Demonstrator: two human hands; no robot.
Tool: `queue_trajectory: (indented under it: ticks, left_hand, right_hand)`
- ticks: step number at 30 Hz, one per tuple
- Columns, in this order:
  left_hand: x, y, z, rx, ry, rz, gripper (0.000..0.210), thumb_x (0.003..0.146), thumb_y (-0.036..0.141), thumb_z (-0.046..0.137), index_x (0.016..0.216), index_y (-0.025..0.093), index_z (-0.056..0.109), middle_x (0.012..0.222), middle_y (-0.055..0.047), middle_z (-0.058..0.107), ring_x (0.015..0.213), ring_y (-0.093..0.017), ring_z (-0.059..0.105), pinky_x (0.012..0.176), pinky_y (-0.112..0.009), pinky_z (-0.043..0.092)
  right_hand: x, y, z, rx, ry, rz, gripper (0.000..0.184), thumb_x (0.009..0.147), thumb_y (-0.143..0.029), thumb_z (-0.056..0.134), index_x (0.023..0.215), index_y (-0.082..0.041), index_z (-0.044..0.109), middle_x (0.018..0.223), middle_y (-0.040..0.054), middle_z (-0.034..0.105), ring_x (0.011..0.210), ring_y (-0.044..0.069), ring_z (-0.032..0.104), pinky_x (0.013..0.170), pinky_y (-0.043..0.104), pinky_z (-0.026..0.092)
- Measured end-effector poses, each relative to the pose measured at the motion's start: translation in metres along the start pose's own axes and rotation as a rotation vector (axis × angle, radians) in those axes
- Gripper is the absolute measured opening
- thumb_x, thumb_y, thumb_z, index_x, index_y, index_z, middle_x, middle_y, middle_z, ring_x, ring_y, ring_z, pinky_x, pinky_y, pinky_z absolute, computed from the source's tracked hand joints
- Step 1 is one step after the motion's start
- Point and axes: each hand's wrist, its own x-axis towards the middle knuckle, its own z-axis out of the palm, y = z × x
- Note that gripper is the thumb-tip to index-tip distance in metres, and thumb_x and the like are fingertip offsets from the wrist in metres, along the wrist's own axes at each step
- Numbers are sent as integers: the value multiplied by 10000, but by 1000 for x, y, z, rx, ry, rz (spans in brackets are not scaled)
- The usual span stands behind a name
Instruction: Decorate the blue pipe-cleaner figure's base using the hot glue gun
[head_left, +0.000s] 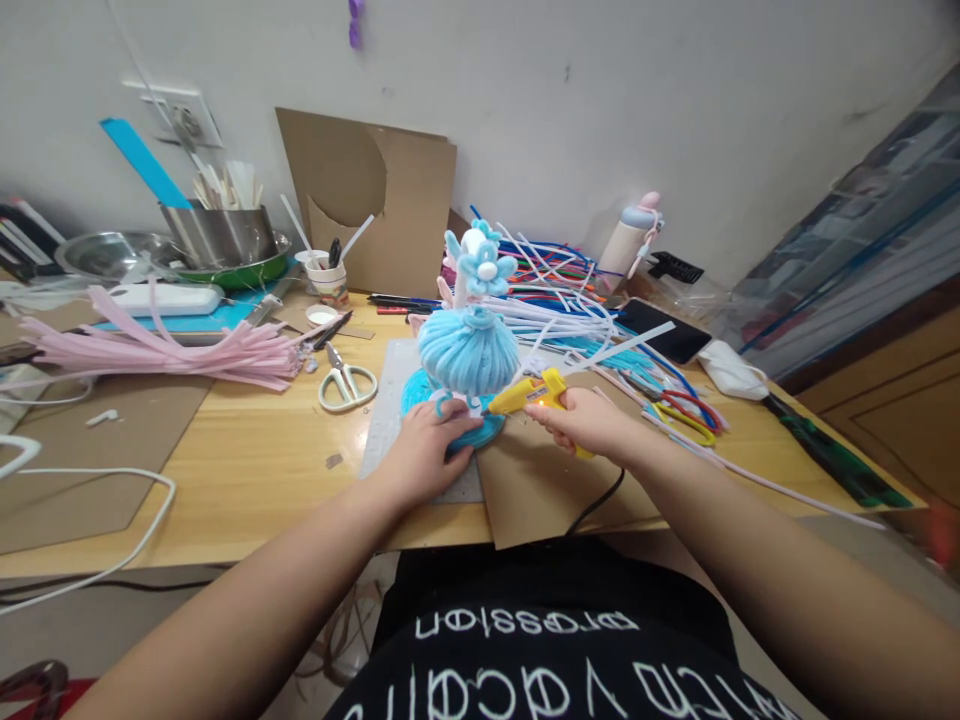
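A doll-like figure of fuzzy pipe cleaners has a puffed light-blue skirt (pixel 469 350) and a blue flower (pixel 487 268) with a white centre at its top. It stands upright on a round blue base (pixel 491 432). My left hand (pixel 427 445) lies across the base's near left side, fingers stretched out and thumb apart. In my right hand (pixel 574 420) is a yellow glue gun (pixel 551 388), a white glue stick (pixel 622 348) jutting from its back. The gun's nozzle points left, beneath the skirt's edge and close to my left fingertips; whether it touches is unclear.
Scissors (pixel 346 388) lie left of the base, past them a bundle of pink pipe cleaners (pixel 172 345). More pipe cleaners (pixel 555 270) spread behind and right, near a phone (pixel 666 330) and a bottle (pixel 628 240). Cardboard (pixel 525 490) lies under the gun; its black cord (pixel 600 503) crosses it.
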Motion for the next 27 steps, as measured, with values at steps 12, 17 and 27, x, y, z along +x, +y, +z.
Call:
queue_trajectory:
  ticks: [12, 17, 27]
  left_hand:
    - [0, 1, -1, -3, 9, 1, 348, 845, 270, 537, 1187, 283, 601, 1235, -57, 553, 1110, -257, 515, 946, -451, 413]
    - [-1, -1, 0, -15, 13, 8, 361, 831, 248, 541, 1187, 277, 595, 1230, -55, 554, 1103, -254, 519, 942, -442, 410]
    - [0, 0, -2, 24, -16, -1, 370, 832, 253, 535, 1197, 279, 584, 1255, -57, 540, 1149, -275, 497, 968, -466, 386]
  right_hand:
    - [2, 15, -3, 248, -69, -105, 374, 797, -509, 570, 759, -140, 617, 555, 0, 584, 407, 75, 478, 427, 202, 384]
    - [-11, 42, 2, 810, 14, -99, 281, 827, -453, 563, 893, -181, 585, 761, 16, 643, 429, 57, 451, 412, 203, 384]
    - [-18, 79, -2, 611, -17, 237, 314, 841, -436, 554, 684, -168, 600, 530, 52, 609, 463, 174, 579, 482, 300, 471]
